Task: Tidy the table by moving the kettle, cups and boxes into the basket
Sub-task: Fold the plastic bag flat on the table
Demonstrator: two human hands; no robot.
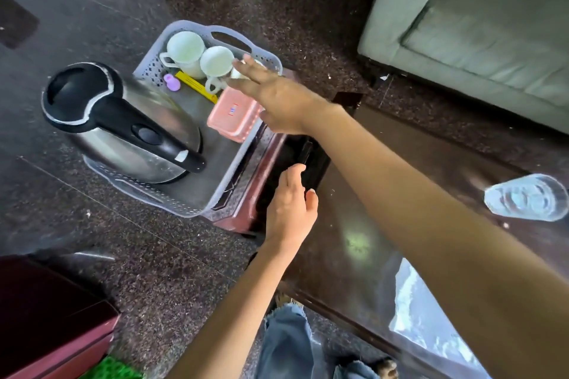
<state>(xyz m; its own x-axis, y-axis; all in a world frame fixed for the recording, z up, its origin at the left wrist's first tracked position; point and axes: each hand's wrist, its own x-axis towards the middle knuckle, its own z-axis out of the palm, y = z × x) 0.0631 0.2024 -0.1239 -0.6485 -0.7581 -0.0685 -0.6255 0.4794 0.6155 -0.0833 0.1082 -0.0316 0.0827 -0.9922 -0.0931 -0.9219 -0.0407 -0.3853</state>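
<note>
Head view has the basket [187, 213] sitting on a low reddish stand [237, 216] just beside the bench [462, 148]. It already carries the kettle [123, 123] at its near end, the white cups [200, 55] at the far end, and the pink box [234, 115] and yellow box [195, 86] between them. My right hand [277, 95] hangs over the basket's far right corner, palm down, fingers straight and spread, its grip apart and holding nothing; the forearm reaches long across the bench corner. My left hand [289, 209] is at the bench's left edge, fingers reaching onto a black object [304, 160], thumb set off to the side. It is dark on dark, so I cannot tell whether that grip is clamped on it or only touching. I judge this black piece to be the step in hand. To do it well I should get my fingers round its edge, lift it level, and set it on the basket's bare floor between kettle and pink box, clear of the cups. A clear cup [526, 197] is far right on the bench, well apart, not yet moved.
</note>
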